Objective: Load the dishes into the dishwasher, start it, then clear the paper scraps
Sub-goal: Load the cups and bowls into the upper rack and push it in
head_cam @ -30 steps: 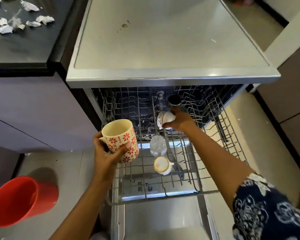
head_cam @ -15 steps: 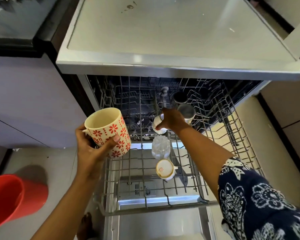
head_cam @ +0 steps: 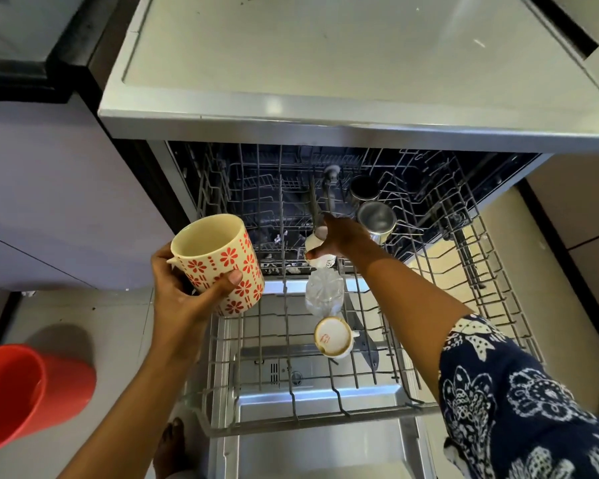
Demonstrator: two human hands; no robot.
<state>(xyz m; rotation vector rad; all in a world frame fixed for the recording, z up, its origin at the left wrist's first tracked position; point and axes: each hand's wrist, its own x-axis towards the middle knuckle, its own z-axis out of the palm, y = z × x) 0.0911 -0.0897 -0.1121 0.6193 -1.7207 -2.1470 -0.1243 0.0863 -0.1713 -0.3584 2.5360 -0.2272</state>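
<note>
My left hand [head_cam: 184, 292] grips a cream mug with red flowers [head_cam: 218, 261], mouth up, at the left edge of the pulled-out wire rack [head_cam: 464, 305] of the open dishwasher. My right hand [head_cam: 343, 236] reaches into the rack's middle and holds a small white cup [head_cam: 317, 248] turned on its side against the wires. In front of it a clear glass [head_cam: 324, 293] and a small white cup [head_cam: 332, 337] stand upside down in the rack. Two steel tumblers [head_cam: 376, 217] sit farther back on the right.
The dishwasher's grey top [head_cam: 325, 63] overhangs the rack. The open door [head_cam: 308, 451] lies below the rack. A red bucket [head_cam: 25, 388] stands on the floor at the left. A dark counter edge [head_cam: 25, 74] is at the top left. My foot [head_cam: 170, 447] shows beside the door.
The view has tilted down and closer, so the paper scraps on the counter have left the frame. My left hand raised the flowered mug slightly; my right hand stays on the small cup.
</note>
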